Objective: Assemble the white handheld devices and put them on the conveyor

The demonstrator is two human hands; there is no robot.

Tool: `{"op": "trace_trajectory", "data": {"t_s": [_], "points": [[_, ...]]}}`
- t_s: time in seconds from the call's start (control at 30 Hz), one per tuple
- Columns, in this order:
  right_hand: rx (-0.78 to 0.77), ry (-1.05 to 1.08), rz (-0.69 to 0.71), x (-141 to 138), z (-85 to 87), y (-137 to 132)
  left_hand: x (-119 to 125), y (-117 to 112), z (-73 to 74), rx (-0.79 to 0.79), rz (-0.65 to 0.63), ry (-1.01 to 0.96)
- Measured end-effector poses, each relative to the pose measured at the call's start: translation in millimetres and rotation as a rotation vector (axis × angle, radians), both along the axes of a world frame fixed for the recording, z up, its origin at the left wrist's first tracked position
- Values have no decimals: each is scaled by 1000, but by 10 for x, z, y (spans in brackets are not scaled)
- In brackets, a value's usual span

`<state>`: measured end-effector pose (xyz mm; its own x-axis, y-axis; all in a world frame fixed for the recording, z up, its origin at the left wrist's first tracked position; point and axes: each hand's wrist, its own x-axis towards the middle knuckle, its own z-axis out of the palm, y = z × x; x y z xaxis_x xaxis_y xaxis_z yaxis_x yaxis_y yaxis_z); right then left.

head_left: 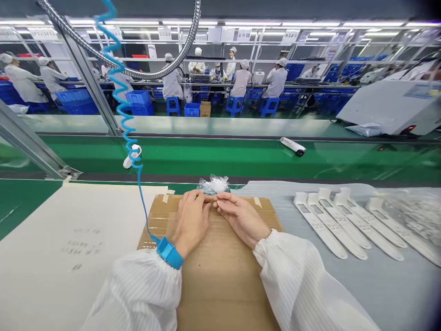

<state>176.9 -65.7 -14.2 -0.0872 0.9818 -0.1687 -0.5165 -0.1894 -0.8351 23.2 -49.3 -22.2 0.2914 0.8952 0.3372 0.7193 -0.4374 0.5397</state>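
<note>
My left hand [191,219] and my right hand [241,217] rest side by side on a brown cardboard sheet [220,276]. Their fingertips meet at the sheet's far edge, pinched together on something too small to make out. Just beyond the fingertips lies a crumpled clear plastic bag [214,184]. A blue wrist strap [169,252] sits on my left wrist, and its coiled blue cord [120,92] climbs up and to the left. Both arms wear white striped sleeves.
Several long white plastic parts [347,220] lie in a row on grey foam at the right. A white paper sheet [69,248] lies at the left. Behind runs a green conveyor [241,156] carrying a white device [292,146]. Workers in white sit at far benches.
</note>
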Motion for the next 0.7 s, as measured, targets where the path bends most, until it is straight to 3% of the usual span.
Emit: {"op": "trace_trajectory", "data": {"t_s": [0.17,0.37,0.7], "points": [[-13,13,-3,15,-19,-9,2,24,-41,13,44,-4],[-24,-25,-7,33,-18,-22,-67,66,63,27,387,-46],[-49,-24,-38,8,-1,-15,-101,120,19,-23,332,-111]]}}
